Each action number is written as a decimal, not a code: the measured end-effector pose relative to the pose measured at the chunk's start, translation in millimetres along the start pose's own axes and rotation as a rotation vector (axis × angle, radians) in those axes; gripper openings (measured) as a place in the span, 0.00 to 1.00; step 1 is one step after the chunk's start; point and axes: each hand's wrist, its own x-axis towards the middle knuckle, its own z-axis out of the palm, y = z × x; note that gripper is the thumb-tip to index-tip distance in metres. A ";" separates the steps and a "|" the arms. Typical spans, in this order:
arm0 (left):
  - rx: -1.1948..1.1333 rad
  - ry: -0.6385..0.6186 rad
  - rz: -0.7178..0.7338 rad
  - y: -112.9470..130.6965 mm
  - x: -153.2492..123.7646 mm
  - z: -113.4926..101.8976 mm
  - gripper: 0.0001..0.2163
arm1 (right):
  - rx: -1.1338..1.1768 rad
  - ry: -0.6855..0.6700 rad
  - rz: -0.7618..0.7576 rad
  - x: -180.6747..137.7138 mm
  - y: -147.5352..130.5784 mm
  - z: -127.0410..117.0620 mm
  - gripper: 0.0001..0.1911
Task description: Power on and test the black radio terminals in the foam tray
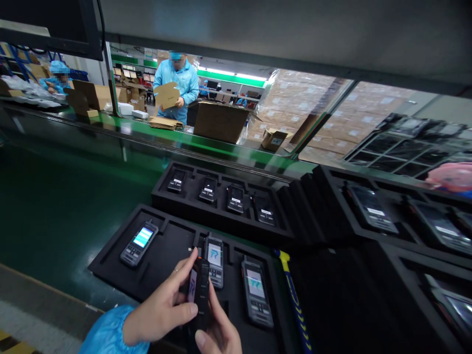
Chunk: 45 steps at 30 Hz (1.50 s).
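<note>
Head view: handset (199,292) at 6 o'clock, held edge-on above near tray (110,255), lit screen turned toward left thumb, likely so the side can be seen or pressed. Left hand (162,307) wrapped round it from 9 o'clock, fingers closed on the top and thumb pressed to the lower edge; blue sleeve (110,334) at the wrist. Right hand (217,337) closed under the base from 5 o'clock, thumb up against the casing, sharing the hold.

Lying flat in the same tray's pockets, screens up and lit: one phone (139,243) at 10 o'clock, another (214,260) just behind the held one at 12, a third (257,297) at 3. Pockets keeping each apart from its neighbours. Yellow-and-blue tool (291,290) resting along the tray's right edge, within reach.

Farther at 12 o'clock, second tray (162,189) with four dark units in a row. More trays (368,236) stacked at 2 to 3 o'clock. Green belt (55,196) at 9 to 10 o'clock. Beyond it, person (177,83) in blue handling cardboard.
</note>
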 end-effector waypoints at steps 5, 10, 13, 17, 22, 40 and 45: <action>-0.023 0.031 0.029 -0.1 1.7 -1.2 0.38 | 0.106 -0.011 0.012 -0.1 -3.3 3.9 0.39; 0.025 0.023 0.027 -6.7 1.9 4.0 0.40 | 0.219 0.074 0.046 2.6 -2.1 14.9 0.31; 0.104 0.089 0.036 -15.6 5.9 5.7 0.41 | 0.156 0.091 0.023 5.6 -1.6 12.9 0.32; 0.371 0.341 0.132 -17.7 24.6 -12.7 0.37 | -0.050 0.083 0.077 17.5 -8.2 -24.3 0.31; 0.770 0.597 0.043 -11.1 53.2 -45.6 0.33 | -0.913 0.348 -0.163 41.7 -3.4 -74.5 0.33; 0.020 0.379 -0.184 -29.5 73.2 16.6 0.34 | -0.757 0.300 -0.159 61.1 16.9 -47.2 0.30; -0.196 0.473 -0.141 -22.1 56.6 24.6 0.38 | -0.663 0.280 -0.371 29.8 11.7 -11.9 0.23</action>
